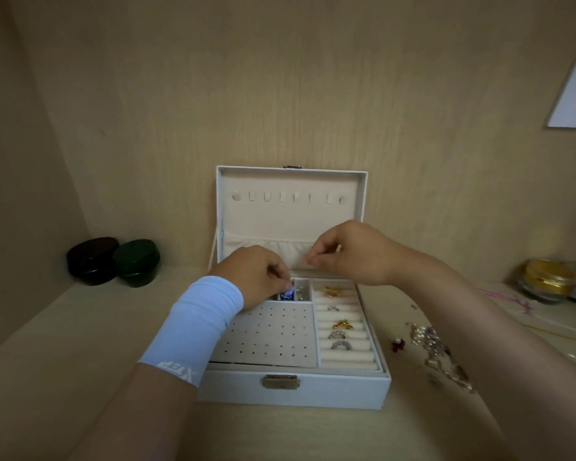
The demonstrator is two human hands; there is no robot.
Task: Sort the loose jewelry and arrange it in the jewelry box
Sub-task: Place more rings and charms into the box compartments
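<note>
Shelf (80, 361): rings (341, 344), blue jewel (286, 295) in box (233, 390)

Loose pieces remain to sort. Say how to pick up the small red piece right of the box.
Probably pinch the red piece from above, across its sides: it lies low. Come from the box side; the glittering pile lies close on its right.

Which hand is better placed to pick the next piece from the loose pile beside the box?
Right, probably. The loose jewelry lies right of the jewelry box, on the side of the right hand, while the left hand pinches a blue piece over a back compartment.
</note>
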